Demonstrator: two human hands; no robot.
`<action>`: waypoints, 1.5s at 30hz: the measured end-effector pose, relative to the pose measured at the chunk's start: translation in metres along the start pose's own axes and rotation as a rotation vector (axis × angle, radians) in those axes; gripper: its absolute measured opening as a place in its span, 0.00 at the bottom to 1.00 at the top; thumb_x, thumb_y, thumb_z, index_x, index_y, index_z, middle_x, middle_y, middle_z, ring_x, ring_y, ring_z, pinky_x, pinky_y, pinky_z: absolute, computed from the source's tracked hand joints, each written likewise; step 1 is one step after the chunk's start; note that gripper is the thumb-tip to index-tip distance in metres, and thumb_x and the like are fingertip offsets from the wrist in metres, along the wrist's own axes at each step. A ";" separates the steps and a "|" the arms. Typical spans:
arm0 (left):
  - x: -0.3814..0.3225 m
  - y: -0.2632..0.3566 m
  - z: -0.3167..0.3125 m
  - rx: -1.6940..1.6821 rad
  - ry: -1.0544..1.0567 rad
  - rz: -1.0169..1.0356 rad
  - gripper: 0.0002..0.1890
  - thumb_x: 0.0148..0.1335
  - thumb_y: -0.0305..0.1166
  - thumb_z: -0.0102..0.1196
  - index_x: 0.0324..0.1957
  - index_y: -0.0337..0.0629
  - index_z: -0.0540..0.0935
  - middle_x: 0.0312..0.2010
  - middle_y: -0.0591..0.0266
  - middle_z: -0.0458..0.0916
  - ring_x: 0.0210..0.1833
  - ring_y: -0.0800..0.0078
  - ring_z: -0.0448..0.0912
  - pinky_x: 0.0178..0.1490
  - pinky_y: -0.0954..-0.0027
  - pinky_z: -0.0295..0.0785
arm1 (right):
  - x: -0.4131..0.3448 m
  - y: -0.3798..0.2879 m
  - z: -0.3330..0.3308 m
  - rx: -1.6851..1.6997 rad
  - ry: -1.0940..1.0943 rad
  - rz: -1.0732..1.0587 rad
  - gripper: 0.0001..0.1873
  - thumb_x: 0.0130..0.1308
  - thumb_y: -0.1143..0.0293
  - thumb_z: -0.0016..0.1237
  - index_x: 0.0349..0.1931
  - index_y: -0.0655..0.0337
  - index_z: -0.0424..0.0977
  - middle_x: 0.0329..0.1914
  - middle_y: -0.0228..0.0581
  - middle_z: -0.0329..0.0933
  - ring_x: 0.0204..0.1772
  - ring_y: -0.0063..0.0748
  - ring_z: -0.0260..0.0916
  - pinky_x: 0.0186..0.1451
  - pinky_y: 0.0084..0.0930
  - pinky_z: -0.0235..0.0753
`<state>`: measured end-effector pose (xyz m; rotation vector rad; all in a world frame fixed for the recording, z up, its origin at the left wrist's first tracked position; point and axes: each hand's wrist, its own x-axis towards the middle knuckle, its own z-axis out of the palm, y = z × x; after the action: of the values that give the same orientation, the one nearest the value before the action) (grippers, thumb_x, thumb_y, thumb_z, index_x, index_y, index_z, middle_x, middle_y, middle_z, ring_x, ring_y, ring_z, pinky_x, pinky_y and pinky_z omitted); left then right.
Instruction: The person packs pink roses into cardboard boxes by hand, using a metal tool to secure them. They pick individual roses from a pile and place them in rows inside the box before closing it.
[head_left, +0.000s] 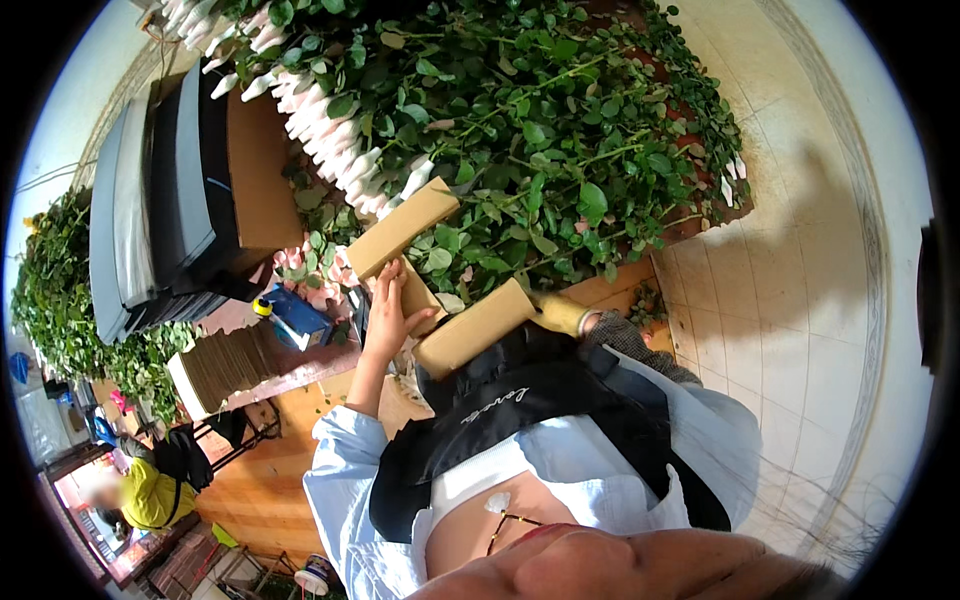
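Beneath my bare left hand (388, 311) is a folded piece of brown cardboard (474, 328), with two long box-like panels and a narrower part between them. My fingers lie at the edge of the far panel and my thumb is over the middle part, gripping it. My right hand (559, 313), in a yellow glove, is at the right end of the near panel; its fingertips are hidden. Just beyond lies a large heap of leafy green rose stems (525, 135). White sleeve-like covers (330, 142) stand in a dense row along the heap's left side.
Stacked black and grey sheets or boxes (169, 195) stand at the left, beside a brown cardboard panel (259, 172). Nearer are a blue box (300, 315), a yellow-capped bottle (262, 306) and a cardboard stack (229, 367). Another person in yellow (154, 495) is at the lower left.
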<state>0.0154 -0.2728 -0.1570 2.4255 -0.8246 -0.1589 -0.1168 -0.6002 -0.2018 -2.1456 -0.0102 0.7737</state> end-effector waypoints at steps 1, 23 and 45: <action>-0.001 0.002 -0.001 0.001 -0.009 -0.001 0.45 0.48 0.45 0.76 0.65 0.32 0.70 0.72 0.44 0.63 0.74 0.45 0.63 0.76 0.52 0.62 | 0.000 0.001 0.002 0.219 0.123 -0.541 0.25 0.74 0.64 0.51 0.68 0.61 0.69 0.65 0.47 0.77 0.65 0.42 0.76 0.67 0.33 0.74; 0.017 0.010 -0.052 0.085 -0.442 0.015 0.37 0.66 0.57 0.59 0.66 0.40 0.73 0.70 0.43 0.65 0.71 0.47 0.68 0.72 0.55 0.66 | 0.140 -0.141 -0.055 -0.365 0.124 -0.321 0.21 0.51 0.52 0.66 0.41 0.55 0.85 0.39 0.47 0.85 0.45 0.50 0.82 0.51 0.43 0.79; -0.046 0.029 0.046 -0.044 0.741 -0.498 0.47 0.45 0.51 0.74 0.67 0.43 0.72 0.60 0.55 0.75 0.69 0.47 0.66 0.74 0.44 0.57 | 0.106 -0.169 0.001 -1.204 0.311 -0.738 0.06 0.59 0.66 0.54 0.29 0.49 0.86 0.29 0.32 0.85 0.35 0.38 0.85 0.35 0.32 0.78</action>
<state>-0.0492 -0.2863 -0.1826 2.3246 0.1105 0.5036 0.0105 -0.4618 -0.1370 -2.9710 -1.3085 -0.1097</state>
